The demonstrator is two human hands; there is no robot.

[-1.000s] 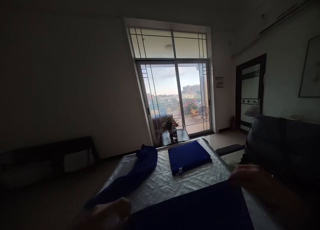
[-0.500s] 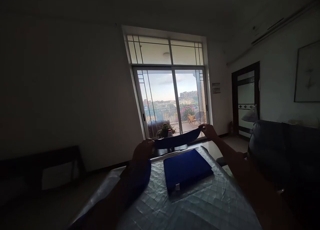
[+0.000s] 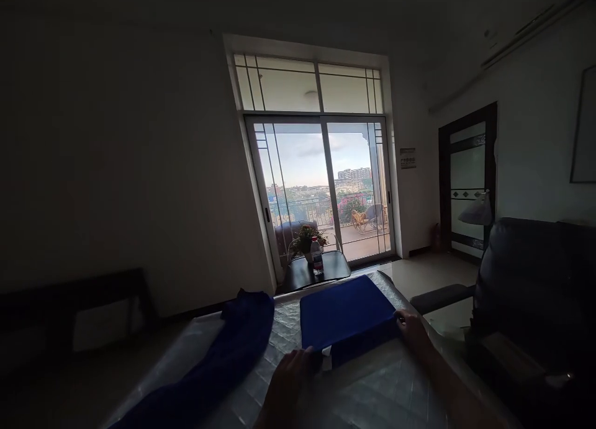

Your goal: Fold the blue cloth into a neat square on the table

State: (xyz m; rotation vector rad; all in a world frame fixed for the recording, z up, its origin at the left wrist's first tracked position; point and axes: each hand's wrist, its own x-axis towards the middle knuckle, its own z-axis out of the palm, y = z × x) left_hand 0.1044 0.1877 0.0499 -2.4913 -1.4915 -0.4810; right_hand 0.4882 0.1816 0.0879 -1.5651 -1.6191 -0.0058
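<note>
A folded blue cloth (image 3: pixel 347 311) lies on a quilted mattress (image 3: pixel 358 392) with a shiny, plastic-like surface. A small white tag (image 3: pixel 326 357) shows on its near side. My left hand (image 3: pixel 291 370) is closed at the near left corner of the cloth, its fingertips partly hidden in shadow. At the near right corner, my right hand (image 3: pixel 410 326) pinches the edge between thumb and fingers. Another blue cloth (image 3: pixel 223 361) lies loosely bunched along the mattress's left side, apart from both hands.
Beyond the mattress stands a black chair or small table (image 3: pixel 333 266) with a plastic bottle (image 3: pixel 317 255) and a potted plant (image 3: pixel 305 238). A dark armchair (image 3: pixel 535 280) is at the right, its armrest near the mattress edge. Sliding glass doors (image 3: pixel 321 187) fill the back.
Both hands have come down and nearer from holding a strip of blue cloth stretched in the air. They now grip the folded cloth's near corners, and the raised strip no longer shows separately.
</note>
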